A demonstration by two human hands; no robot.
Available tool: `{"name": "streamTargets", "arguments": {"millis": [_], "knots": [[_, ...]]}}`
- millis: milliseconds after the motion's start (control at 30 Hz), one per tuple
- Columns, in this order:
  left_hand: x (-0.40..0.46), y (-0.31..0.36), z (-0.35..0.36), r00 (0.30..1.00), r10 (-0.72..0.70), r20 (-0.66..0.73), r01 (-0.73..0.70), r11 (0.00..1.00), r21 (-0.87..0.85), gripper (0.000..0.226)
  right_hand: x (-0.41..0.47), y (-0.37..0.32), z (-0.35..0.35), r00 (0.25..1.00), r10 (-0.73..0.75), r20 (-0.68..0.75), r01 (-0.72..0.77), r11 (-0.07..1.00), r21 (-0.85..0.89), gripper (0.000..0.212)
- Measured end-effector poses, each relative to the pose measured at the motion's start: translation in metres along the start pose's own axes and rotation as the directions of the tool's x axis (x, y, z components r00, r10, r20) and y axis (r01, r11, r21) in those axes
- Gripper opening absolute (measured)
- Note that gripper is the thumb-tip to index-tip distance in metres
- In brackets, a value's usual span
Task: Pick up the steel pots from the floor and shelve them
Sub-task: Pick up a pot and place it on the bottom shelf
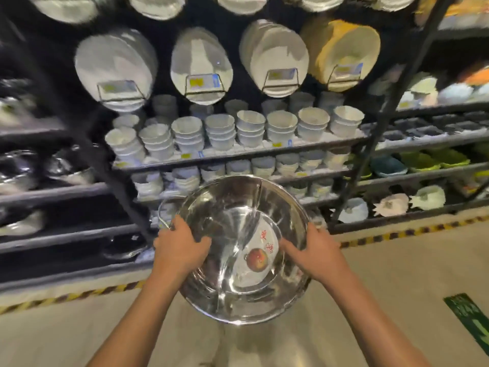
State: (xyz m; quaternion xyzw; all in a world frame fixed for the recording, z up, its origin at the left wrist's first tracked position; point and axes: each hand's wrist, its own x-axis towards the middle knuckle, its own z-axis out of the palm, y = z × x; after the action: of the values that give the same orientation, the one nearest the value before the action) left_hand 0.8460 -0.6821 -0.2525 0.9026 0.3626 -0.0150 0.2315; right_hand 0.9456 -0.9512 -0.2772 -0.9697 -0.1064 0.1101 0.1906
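Head view: near and centre, steel pot (246,250) held off the floor (370,300), left hand (180,247) and right hand (315,250) each with grip clamped over opposite rims. Carrying step, apparently; next calls for swinging left toward steel-ware shelves (53,192). Round sticker (258,256) inside: red fruit, red characters, unreadable.

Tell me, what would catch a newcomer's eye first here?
The big shiny steel pot at centre, held over the floor by the left hand and right hand at its rim, a round apple sticker inside. Behind it, shelves of stacked white bowls under upright plates.
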Motion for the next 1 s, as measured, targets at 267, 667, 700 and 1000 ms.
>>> {"name": "streamTargets", "arguments": {"millis": [267,667,700,1000], "knots": [[-0.005,-0.165,-0.065,0.919,-0.375,-0.119,0.352,0.920,-0.173,0.077,0.026,-0.172,0.079,0.914,-0.363,0.182,0.387,0.913,-0.127,0.090],[-0.069,-0.406,-0.174,0.603,-0.736,-0.308,0.653,0.677,-0.341,0.066,-0.036,-0.467,0.204,0.535,-0.746,0.397,0.816,0.577,-0.016,0.077],[-0.073,-0.419,-0.179,0.580,-0.756,-0.304,0.668,0.655,-0.354,0.069,-0.042,-0.482,0.211,0.512,-0.757,0.407,0.830,0.558,-0.006,0.078],[-0.073,-0.504,-0.200,0.405,-0.874,-0.268,0.738,0.485,-0.469,0.068,-0.061,-0.608,0.282,0.395,-0.778,0.488,0.879,0.474,0.044,0.087]]}}
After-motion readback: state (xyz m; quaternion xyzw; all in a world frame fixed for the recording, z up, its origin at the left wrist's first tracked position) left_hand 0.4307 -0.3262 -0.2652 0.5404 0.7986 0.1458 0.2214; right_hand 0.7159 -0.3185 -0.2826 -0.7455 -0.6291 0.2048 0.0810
